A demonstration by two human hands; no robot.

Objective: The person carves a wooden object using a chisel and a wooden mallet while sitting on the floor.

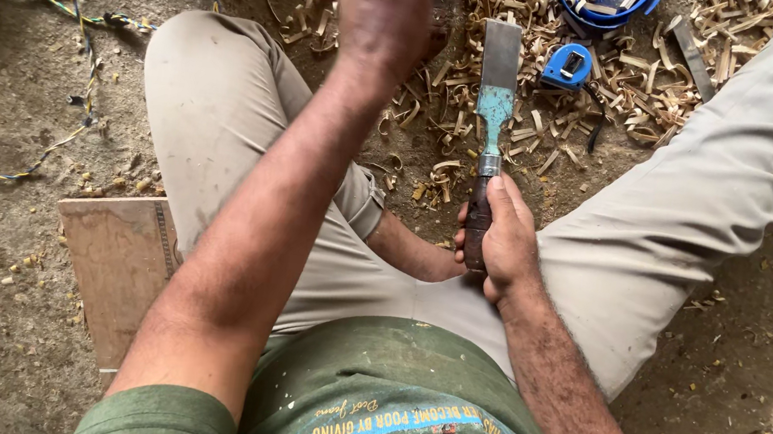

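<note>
Two bare hands work above a dirt floor (pixel 13 87) where the person sits with legs spread in pale trousers. The right hand (pixel 504 245) is wrapped in a closed grip around the dark wooden handle of a chisel (pixel 492 113), thumb laid along the handle toward the blade; the chisel points away from the body, its wide flat blade, stained teal near the neck, lying over a heap of wood shavings (pixel 486 25) between the knees. The left hand (pixel 385 13) is raised high near the top edge of the view, blurred, its back toward the camera; it seems balled up, but whether it holds anything I cannot tell, since the fingers are hidden. Just right of the chisel blade, a blue tape measure (pixel 567 65) rests on the shavings, and beyond it sits a blue bowl (pixel 609 5) with curls of wood inside. A flat wooden board (pixel 114 264) lies on the floor under the left thigh, beside the left arm. Twisted yellow and blue cord (pixel 70 11) runs loosely over the ground at the upper left, well apart from both hands.
</note>
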